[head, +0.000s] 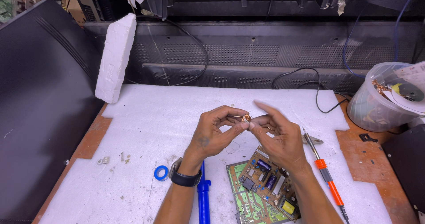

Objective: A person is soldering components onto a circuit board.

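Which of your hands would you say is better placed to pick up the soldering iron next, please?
Probably the right hand: the orange-handled soldering iron lies just beside its wrist, while the left hand pinches the small copper part.

green circuit board (261, 188), blue tape roll (161, 173), white foam sheet (155, 117)

A clear plastic tub (376, 104) is seen at the right edge of the white foam mat (146, 126), round and translucent, with copper-coloured scraps and a dark disc inside and a white label (414, 71) with a red mark laid over its rim. A large dark screen panel (40, 109), flat and black, is propped at a slant to the left of the mat. A second dark panel (265, 51), with perforated grey strips, is stood along the far side of the mat, and a white foam packing block (116, 56) is leaned against it at the mat's far left corner.
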